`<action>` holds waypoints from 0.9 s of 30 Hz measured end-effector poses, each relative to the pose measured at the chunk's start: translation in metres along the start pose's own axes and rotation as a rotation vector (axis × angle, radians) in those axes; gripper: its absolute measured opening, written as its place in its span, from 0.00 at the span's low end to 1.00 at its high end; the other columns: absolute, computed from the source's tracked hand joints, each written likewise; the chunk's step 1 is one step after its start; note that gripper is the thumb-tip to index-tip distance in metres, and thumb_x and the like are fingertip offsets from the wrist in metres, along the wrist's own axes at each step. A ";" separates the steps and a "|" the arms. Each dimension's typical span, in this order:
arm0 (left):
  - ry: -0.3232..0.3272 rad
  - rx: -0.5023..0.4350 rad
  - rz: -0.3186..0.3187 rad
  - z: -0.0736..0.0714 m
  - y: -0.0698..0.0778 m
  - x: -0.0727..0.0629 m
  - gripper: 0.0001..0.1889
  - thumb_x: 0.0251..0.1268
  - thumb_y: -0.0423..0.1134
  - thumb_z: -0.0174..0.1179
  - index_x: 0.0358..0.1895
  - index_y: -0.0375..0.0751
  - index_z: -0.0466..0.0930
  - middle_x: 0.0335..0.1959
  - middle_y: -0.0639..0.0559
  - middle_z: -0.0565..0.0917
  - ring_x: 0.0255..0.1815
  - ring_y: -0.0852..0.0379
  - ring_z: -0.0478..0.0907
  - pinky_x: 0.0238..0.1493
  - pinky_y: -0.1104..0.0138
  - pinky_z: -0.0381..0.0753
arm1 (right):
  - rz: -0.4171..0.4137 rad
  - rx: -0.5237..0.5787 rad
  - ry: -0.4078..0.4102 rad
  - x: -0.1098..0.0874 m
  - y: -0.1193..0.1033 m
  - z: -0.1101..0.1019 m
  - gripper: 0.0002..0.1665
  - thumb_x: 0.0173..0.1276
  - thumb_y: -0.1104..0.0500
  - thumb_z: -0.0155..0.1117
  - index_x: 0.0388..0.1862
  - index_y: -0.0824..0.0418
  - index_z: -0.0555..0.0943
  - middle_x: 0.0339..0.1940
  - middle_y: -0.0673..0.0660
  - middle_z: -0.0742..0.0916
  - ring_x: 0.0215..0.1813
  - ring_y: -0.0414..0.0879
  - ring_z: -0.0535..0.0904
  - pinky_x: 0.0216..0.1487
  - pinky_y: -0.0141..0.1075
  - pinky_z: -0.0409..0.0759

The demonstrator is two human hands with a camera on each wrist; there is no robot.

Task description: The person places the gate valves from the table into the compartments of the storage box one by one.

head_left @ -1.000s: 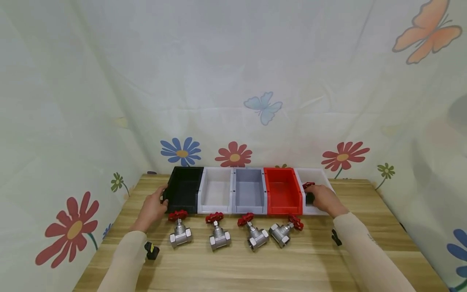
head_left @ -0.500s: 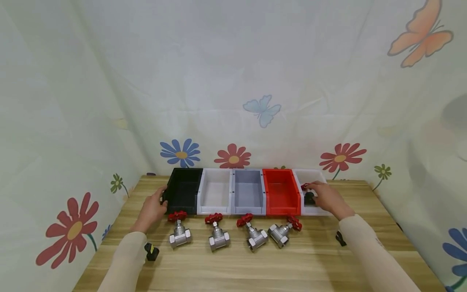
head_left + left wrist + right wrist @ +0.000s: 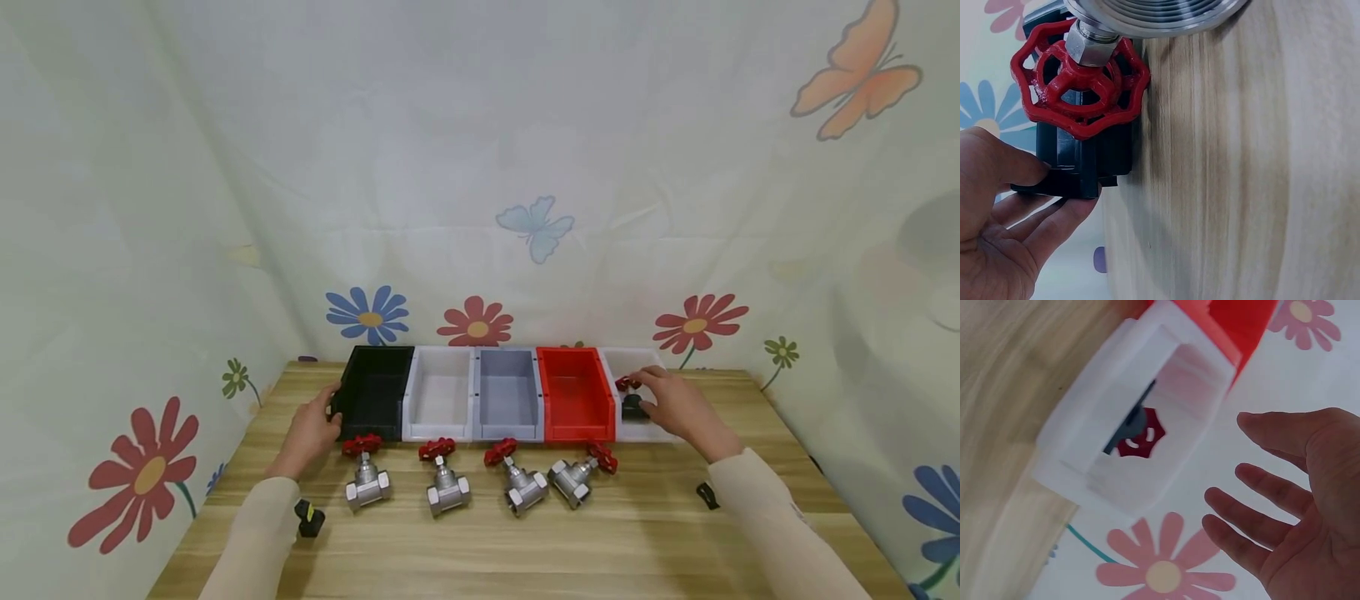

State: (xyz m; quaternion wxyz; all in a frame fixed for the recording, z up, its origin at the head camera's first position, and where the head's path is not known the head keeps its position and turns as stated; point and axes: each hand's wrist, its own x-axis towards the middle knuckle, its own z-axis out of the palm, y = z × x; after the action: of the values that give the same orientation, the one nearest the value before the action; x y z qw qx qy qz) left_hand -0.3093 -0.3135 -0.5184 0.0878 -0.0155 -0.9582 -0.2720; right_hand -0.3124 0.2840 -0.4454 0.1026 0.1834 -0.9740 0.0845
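Note:
My left hand (image 3: 309, 429) grips the side wall of the black bin (image 3: 375, 392) at the left end of the row; in the left wrist view thumb and fingers pinch its edge. At the other end, my right hand (image 3: 682, 408) is over the right white bin (image 3: 630, 362), and the right wrist view shows its fingers spread and holding nothing. Inside that bin lies a dark-bodied piece (image 3: 634, 407) with a red handwheel (image 3: 1141, 434). In front of the bins lie several steel valves (image 3: 367, 483) with red handwheels, one of them close before the left wrist camera.
Between the end bins stand another white bin (image 3: 442, 392), a grey bin (image 3: 508, 387) and a red bin (image 3: 576, 392), side by side on the wooden table (image 3: 480, 558). A flowered cloth (image 3: 420, 167) hangs behind. Small black devices (image 3: 309, 518) show beside both wrists.
My right hand has drawn back a little to the right from the dark piece, its fingers coming off it, and more of the piece shows. The left hand keeps its hold on the black bin.

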 end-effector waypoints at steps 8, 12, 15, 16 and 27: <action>-0.006 0.004 0.000 -0.002 0.000 -0.001 0.31 0.65 0.32 0.53 0.72 0.33 0.60 0.62 0.24 0.74 0.59 0.26 0.71 0.59 0.38 0.71 | -0.003 0.005 0.023 -0.004 -0.022 -0.022 0.31 0.62 0.59 0.71 0.64 0.61 0.77 0.61 0.66 0.81 0.54 0.61 0.82 0.53 0.56 0.81; -0.007 0.010 -0.008 -0.003 0.002 -0.001 0.31 0.66 0.32 0.52 0.72 0.33 0.60 0.62 0.24 0.74 0.60 0.26 0.71 0.60 0.38 0.71 | -0.011 -0.003 0.029 -0.005 -0.035 -0.031 0.31 0.61 0.58 0.71 0.65 0.61 0.76 0.62 0.66 0.81 0.55 0.62 0.81 0.52 0.56 0.81; -0.008 0.009 -0.014 -0.003 0.003 -0.002 0.30 0.67 0.32 0.52 0.72 0.32 0.59 0.62 0.24 0.73 0.60 0.26 0.71 0.60 0.38 0.71 | -0.022 -0.022 0.040 -0.007 -0.041 -0.035 0.32 0.61 0.58 0.72 0.64 0.60 0.77 0.62 0.65 0.81 0.54 0.61 0.82 0.52 0.55 0.82; -0.006 0.009 -0.015 -0.002 0.003 -0.002 0.30 0.66 0.32 0.53 0.72 0.32 0.60 0.62 0.24 0.74 0.60 0.26 0.71 0.60 0.38 0.71 | -0.024 -0.023 0.042 -0.007 -0.043 -0.036 0.32 0.61 0.58 0.72 0.65 0.60 0.77 0.62 0.65 0.81 0.54 0.61 0.82 0.52 0.55 0.82; -0.018 0.012 -0.018 -0.002 0.004 -0.001 0.30 0.67 0.32 0.52 0.73 0.33 0.59 0.63 0.23 0.73 0.60 0.26 0.72 0.60 0.39 0.72 | -0.040 -0.032 0.069 -0.015 -0.062 -0.041 0.33 0.61 0.56 0.72 0.66 0.58 0.75 0.64 0.64 0.80 0.54 0.60 0.82 0.50 0.55 0.83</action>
State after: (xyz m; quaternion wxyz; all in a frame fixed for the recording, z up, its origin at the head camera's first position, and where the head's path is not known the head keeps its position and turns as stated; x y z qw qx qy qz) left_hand -0.3075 -0.3114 -0.5149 0.0770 -0.0086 -0.9606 -0.2670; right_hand -0.2686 0.2405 -0.4012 0.1405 0.1983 -0.9673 0.0732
